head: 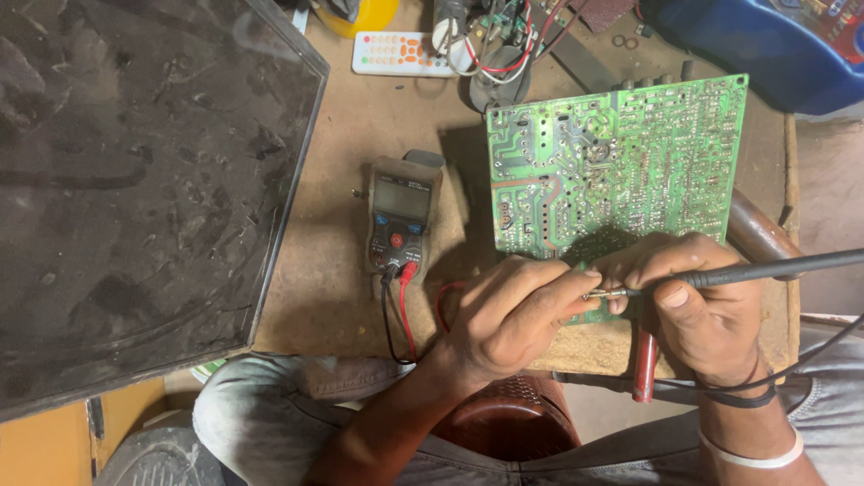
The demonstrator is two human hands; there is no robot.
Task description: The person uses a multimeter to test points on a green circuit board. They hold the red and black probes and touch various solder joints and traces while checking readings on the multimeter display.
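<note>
A large dark panel [135, 180] fills the left of the view, lying over the edge of a brown worktable [351, 117]. To its right a green circuit board [621, 166] lies solder side up on the table. Below it the person's left hand [508, 315] has its fingers pressed together, pinching something small at the board's lower edge; what it is cannot be told. The right hand [693, 301] grips a black probe [774, 270], its metal tip touching the left fingertips. A grey multimeter [400, 216] lies just left of the board, black and red leads plugged in. A white remote [396, 52] rests at the table's far edge.
</note>
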